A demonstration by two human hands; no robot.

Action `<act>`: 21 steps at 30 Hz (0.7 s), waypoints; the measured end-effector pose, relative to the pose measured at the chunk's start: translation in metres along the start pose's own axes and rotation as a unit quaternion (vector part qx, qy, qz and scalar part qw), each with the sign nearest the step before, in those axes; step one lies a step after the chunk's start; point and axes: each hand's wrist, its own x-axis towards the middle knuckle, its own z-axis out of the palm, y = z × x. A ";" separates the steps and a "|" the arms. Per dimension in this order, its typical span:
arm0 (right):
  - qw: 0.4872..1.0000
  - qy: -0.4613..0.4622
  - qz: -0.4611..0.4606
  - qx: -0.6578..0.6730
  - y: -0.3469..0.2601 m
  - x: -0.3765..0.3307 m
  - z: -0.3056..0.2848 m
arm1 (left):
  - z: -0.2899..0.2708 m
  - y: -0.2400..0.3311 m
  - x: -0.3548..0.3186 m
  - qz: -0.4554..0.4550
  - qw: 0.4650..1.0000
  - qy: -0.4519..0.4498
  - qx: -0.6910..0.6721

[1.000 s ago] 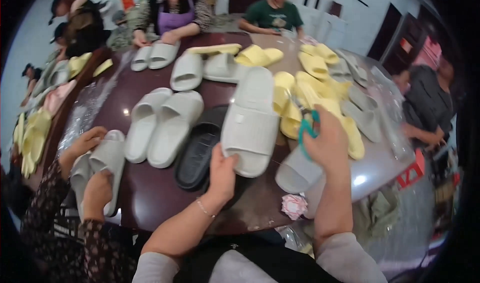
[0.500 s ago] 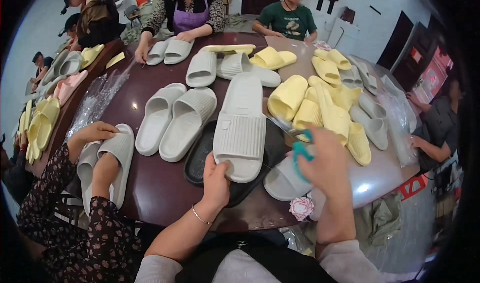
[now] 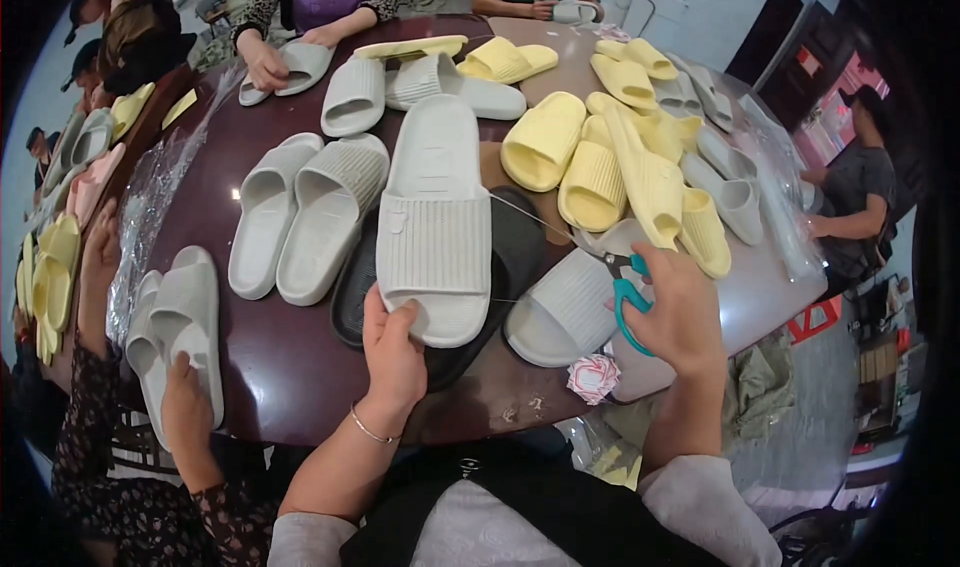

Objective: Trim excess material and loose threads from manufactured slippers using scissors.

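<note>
Grey slipper (image 3: 436, 237), teal scissor handles (image 3: 620, 309)

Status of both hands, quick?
Left hand: closed on the near end of a gray slide sandal.
Right hand: closed, holding teal-handled scissors.

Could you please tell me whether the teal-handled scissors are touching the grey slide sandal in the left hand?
Apart. The head view shows a plain sideways gap between the teal-handled scissors and the held grey slide sandal.
</note>
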 end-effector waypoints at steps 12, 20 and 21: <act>0.997 -0.005 -0.026 -0.071 -0.002 0.011 0.009 | 0.000 -0.003 0.003 0.023 1.000 -0.001 0.016; 1.000 -0.006 -0.009 -0.006 0.016 0.003 0.011 | 0.000 -0.001 0.004 0.015 1.000 0.020 0.003; 0.999 0.026 0.027 -0.007 0.025 -0.001 0.011 | 0.000 -0.001 0.003 0.008 1.000 0.024 -0.004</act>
